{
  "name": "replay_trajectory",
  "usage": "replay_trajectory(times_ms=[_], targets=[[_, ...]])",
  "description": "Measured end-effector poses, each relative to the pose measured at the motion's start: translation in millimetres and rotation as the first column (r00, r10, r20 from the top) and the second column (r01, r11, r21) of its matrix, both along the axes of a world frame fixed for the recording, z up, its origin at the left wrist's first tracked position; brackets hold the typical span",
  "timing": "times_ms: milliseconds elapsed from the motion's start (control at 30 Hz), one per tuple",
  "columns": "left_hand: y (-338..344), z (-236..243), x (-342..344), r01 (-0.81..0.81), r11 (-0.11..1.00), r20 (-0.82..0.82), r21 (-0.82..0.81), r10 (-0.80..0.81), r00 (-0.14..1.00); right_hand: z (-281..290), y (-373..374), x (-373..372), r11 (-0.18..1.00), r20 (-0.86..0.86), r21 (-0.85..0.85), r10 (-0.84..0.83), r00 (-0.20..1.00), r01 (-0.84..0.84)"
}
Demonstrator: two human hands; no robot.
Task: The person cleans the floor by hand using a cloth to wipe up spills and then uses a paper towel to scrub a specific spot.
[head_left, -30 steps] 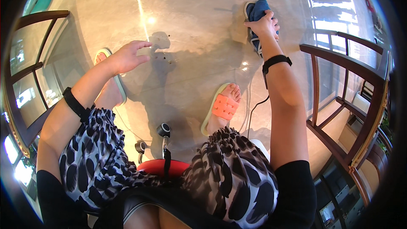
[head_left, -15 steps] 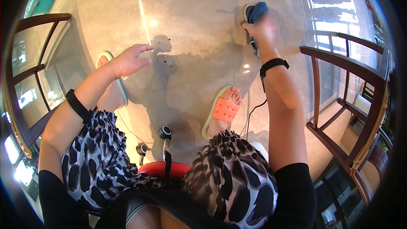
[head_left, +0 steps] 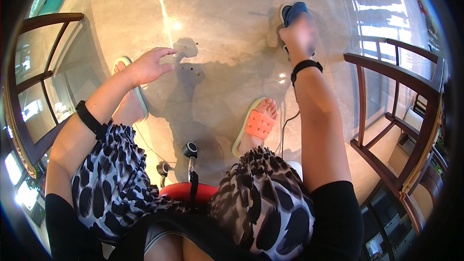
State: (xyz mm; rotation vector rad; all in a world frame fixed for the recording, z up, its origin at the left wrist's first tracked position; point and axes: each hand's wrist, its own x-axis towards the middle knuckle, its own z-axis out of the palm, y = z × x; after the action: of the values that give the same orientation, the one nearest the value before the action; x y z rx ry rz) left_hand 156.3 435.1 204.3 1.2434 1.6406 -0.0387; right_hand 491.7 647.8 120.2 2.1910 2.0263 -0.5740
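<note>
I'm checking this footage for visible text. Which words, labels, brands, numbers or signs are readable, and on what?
None can be read.
No lettering shows on the orange sandal strap or the blue shoe's uncovered part.
Background things at lower right: too small and dark.

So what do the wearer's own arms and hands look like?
Left hand bare; right hand blurred, no glove visible. Short black sleeves on both arms. Black strap around left forearm, black band near right wrist.
</note>
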Motion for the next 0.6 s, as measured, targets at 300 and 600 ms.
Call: replay_trajectory(times_ms=[300,600], targets=[[-1.1,3.3,-3.5,-0.085,0.996,0.050,-0.025,0.087,0.995,-22.1,-45.6,9.3,0.961,0.077,0.179,0.198,0.977,-0.209],[-1.3,9.0,-24.8,-0.186,0.982,0.061,0.017,0.184,0.981,-9.5,-129.9,-18.1,0.879,-0.521,0.267,0.476,0.708,-0.395]])
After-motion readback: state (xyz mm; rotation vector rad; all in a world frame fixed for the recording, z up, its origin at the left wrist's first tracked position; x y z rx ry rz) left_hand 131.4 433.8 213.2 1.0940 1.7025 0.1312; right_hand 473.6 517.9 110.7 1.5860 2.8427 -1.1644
